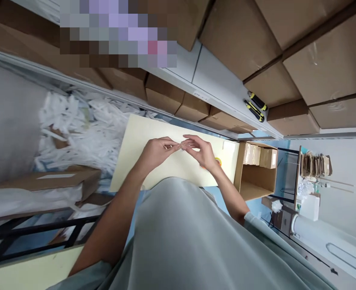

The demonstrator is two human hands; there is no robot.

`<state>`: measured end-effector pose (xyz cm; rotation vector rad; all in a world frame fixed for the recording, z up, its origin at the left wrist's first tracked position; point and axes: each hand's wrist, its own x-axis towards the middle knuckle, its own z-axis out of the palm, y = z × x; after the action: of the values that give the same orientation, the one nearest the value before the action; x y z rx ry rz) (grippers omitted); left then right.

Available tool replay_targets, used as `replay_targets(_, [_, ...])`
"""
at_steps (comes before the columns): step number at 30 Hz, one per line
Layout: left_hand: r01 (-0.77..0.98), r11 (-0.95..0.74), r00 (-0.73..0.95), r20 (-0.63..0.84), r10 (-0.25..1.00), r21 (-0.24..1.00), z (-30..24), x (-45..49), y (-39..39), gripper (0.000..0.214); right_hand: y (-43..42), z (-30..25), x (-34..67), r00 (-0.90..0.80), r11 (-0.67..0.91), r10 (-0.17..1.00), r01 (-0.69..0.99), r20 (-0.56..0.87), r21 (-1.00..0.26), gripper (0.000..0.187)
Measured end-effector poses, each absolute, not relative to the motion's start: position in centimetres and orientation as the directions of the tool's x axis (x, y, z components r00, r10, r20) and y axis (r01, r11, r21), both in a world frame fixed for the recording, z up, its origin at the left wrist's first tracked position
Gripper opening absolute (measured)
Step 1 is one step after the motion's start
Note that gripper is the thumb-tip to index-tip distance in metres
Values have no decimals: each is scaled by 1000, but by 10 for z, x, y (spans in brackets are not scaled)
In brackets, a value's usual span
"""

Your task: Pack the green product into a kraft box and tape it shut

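Observation:
Over the pale yellow tabletop (129, 161), my left hand (157, 153) is closed, thumb and forefinger pinched together. My right hand (202, 152) meets it fingertip to fingertip, its thumb and fingers also drawn into a pinch. Whatever lies between the fingertips is too small to name. Partly hidden behind my right wrist is a round orange and yellow object (218, 162), which looks like a tape roll. A small white piece (228, 146) lies near the right end of the tabletop.
An open cardboard box (256, 183) with smaller boxes inside stands right of the table. Two yellow-and-black utility knives (254, 110) lie on the grey shelf (218, 74) among cartons. White paper strips (84, 125) are heaped at left. A blurred patch covers the top left.

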<state>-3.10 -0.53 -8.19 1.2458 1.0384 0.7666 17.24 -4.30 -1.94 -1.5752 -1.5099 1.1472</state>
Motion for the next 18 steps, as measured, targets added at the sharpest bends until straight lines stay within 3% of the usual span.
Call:
replay_targets(6, [-130, 452, 474, -346, 810, 882, -46, 17, 9, 71, -40, -4, 219, 158, -32, 986, 476, 50, -879, 46])
replay_targets(10, [-214, 438, 433, -317, 843, 873, -24, 51, 17, 83, -28, -3, 255, 372, -37, 918, 429, 139, -902, 51])
replay_targets(14, [-196, 229, 298, -164, 940, 954, -22, 118, 33, 65, -14, -7, 289, 406, 28, 886, 436, 225, -899, 47])
replay_targets(18, [-256, 166, 181, -121, 976, 952, -29, 181, 49, 37, 1, -8, 311, 402, 30, 870, 532, 284, -847, 41])
